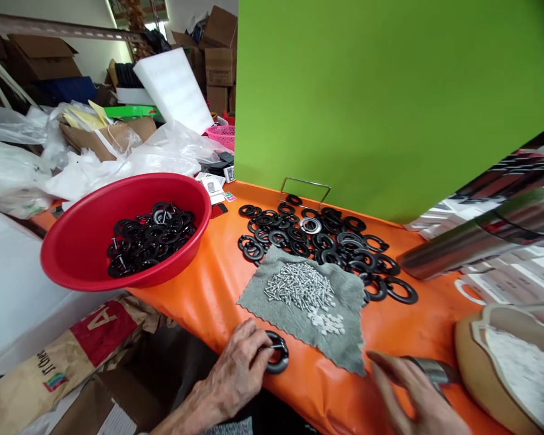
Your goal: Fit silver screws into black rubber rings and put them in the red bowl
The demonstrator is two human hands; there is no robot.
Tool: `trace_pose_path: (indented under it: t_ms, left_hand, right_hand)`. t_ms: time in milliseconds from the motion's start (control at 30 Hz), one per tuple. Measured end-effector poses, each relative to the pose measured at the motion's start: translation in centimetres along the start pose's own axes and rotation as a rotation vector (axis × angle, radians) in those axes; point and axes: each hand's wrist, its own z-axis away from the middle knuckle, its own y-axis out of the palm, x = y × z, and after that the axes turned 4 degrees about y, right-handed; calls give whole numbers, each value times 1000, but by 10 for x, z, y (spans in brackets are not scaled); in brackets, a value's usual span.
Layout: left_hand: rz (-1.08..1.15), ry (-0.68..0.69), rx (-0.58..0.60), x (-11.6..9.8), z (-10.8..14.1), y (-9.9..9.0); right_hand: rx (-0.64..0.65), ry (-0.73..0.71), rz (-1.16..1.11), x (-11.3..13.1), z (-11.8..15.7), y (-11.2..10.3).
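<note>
My left hand (245, 368) is closed at the front edge of the orange-covered table (199, 296), its thumb and fingers gripping a black ring (280, 362). A thin silver pin (276, 347) lies across the ring's opening, by my fingertips. My right hand (412, 393) is at the lower right with thumb and forefinger apart and nothing visible between them. Just behind it lies a metal cylinder (435, 370), partly hidden by the hand. Between and beyond my hands, a grey cloth (258, 284) carries a heap of silver pins (301, 285) and small whitish pieces (329, 322).
Many black rings (299, 235) lie behind the cloth, before a green panel (367, 109). At left stands a red basin (72, 254) containing black rings with pins. A tan container (476, 356) of white material and a large metal cylinder (471, 238) are at right.
</note>
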Motion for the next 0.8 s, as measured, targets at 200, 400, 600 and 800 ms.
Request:
trace_pose_path:
  t_ms: [200,400,600,800]
  left_hand:
    - [-17,-59,-105,1,9,-23]
    - [-29,-48,-205,7,13,-26]
    - [-55,-26,-223,9,14,-27]
    - [-12,-50,-206,7,13,-31]
  right_hand:
    - [31,-184,-65,61,-44,38]
    - [64,-215,-16,94,-58,73]
    - [37,-163,273,119,-66,95]
    - [45,-163,378,121,-60,95]
